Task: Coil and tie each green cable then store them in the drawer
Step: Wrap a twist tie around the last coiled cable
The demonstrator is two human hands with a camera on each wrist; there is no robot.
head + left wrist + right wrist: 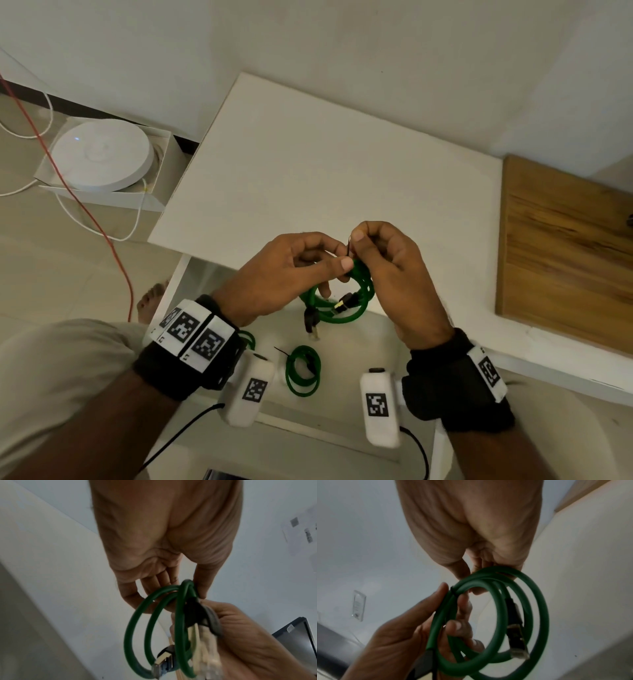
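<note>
Both hands — left hand (287, 270), right hand (387, 274) — pinch a coiled green cable (346, 305) above the open drawer (359, 411), cinching its black tie (348, 247). One tied coil (303, 371) already lies inside — more likely remain.

The coiled cable (346, 308) is green with black plug boots. Below it in the white drawer (342, 425) lies another green coil (303, 371). Right of the drawer, the board (565, 257) is streaked brown wood.
</note>
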